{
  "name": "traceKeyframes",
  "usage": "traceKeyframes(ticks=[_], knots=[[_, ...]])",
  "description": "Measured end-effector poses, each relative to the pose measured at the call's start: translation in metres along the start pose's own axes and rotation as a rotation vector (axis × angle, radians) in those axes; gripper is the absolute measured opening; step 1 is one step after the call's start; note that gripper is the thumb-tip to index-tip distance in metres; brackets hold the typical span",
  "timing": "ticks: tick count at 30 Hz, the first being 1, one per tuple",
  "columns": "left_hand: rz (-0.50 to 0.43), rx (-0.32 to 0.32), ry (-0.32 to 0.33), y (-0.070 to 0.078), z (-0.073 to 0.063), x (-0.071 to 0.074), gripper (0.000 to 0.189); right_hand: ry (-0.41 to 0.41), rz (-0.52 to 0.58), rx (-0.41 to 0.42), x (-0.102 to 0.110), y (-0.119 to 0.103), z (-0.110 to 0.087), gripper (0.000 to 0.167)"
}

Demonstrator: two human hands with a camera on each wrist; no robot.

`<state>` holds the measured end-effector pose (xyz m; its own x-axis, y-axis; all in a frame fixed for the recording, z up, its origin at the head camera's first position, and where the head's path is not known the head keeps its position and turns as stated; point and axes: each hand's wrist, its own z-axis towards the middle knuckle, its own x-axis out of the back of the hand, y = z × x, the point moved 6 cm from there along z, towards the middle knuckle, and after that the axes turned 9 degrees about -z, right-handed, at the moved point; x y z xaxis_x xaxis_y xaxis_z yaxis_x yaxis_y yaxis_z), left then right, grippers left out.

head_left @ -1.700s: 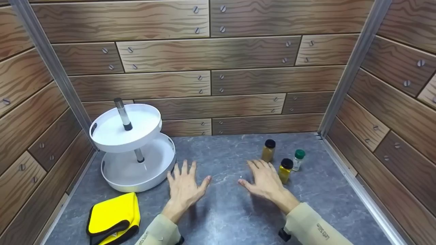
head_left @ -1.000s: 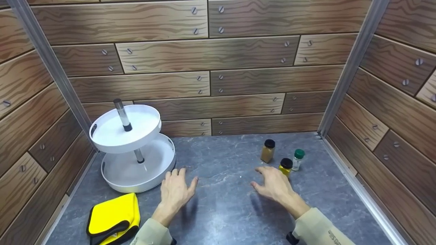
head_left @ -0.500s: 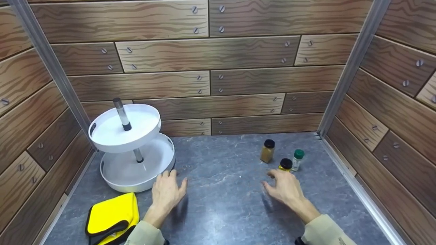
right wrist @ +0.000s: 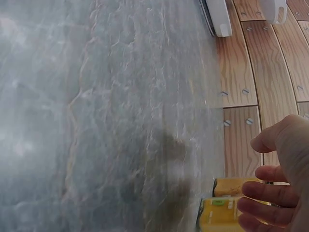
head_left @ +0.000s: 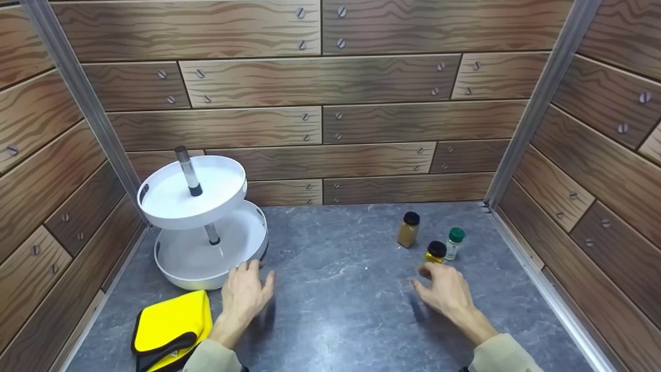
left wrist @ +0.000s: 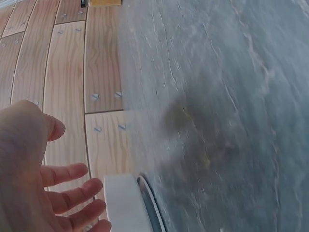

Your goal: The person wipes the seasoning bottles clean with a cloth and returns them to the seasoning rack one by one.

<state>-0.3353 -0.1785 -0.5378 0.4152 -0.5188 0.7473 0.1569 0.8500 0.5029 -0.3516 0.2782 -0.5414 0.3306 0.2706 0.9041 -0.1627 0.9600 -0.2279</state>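
Observation:
My left hand (head_left: 244, 292) hovers over the grey tabletop by the front right rim of a white two-tier round tray (head_left: 193, 258). Its fingers are relaxed and hold nothing, as the left wrist view also shows. My right hand (head_left: 445, 289) is just in front of a black-capped jar with yellow contents (head_left: 435, 253), partly hiding it. In the right wrist view its loosely bent fingers (right wrist: 265, 193) appear in front of the yellow-labelled jar (right wrist: 218, 215); whether they touch it I cannot tell. Behind stand a black-capped jar of brown powder (head_left: 408, 231) and a green-capped small jar (head_left: 454, 244).
A folded yellow cloth (head_left: 173, 325) with black edging lies at the front left, near my left forearm. Wood-patterned walls (head_left: 320, 124) enclose the table at the back and both sides. Grey marbled tabletop (head_left: 330, 289) stretches between the hands.
Both hands have drawn apart and toward me: the left toward the cloth, the right to the front of the yellow jar. Their spread fingers have relaxed. The jars, tray and cloth stay put.

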Motion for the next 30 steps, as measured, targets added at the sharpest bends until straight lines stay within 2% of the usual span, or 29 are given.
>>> traceKeyframes(ticks=[8,14,20,30], knots=[[0.005,0.006,-0.012,-0.012,-0.006,0.005,0.033,-0.016,-0.001,-0.075,0.000,0.021,-0.005,0.024],[0.040,-0.012,-0.004,-0.022,-0.011,0.011,0.033,0.027,0.013,-0.086,0.004,0.033,-0.007,0.022],[0.057,0.007,-0.043,-0.033,-0.014,0.017,0.033,0.050,-0.004,-0.105,0.004,0.045,-0.010,0.022],[0.057,0.029,-0.083,-0.050,-0.016,0.029,0.030,-0.046,-0.022,-0.154,-0.002,0.056,-0.013,0.034]])
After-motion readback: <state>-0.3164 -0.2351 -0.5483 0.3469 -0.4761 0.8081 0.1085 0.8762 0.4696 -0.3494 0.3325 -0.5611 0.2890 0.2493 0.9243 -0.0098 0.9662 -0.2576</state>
